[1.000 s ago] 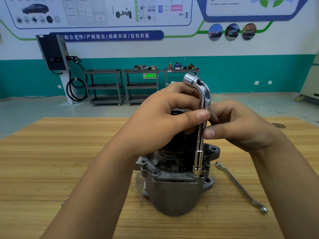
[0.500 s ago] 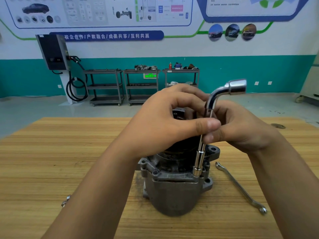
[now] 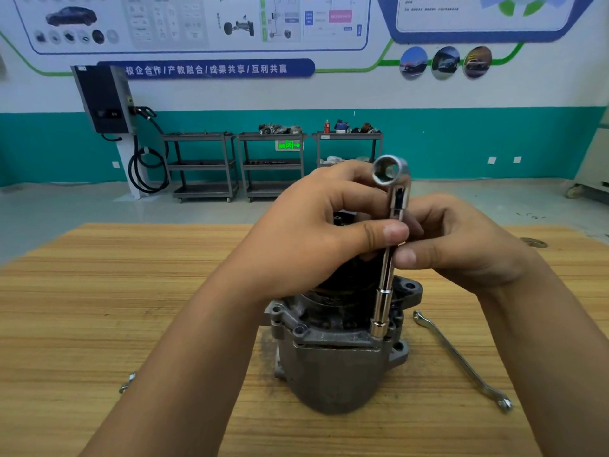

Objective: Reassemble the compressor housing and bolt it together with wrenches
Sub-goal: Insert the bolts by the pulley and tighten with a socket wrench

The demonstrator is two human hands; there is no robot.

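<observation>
1. The compressor housing, dull grey cast metal, rounded and grimy, stood upright near the middle of the striped wooden table.
2. A polished chrome L-shaped socket wrench stood almost vertical, its lower socket seated on the housing's near-right flange.
3. The left hand pinched the shaft between thumb and fingers. The right hand pinched it just below, from the right.
4. A thin flat wrench lay on the table right of the housing, apart from it.
5. Half a second before, the bent upper end pointed right. It had swung round, its hexagonal mouth facing the near side.
</observation>
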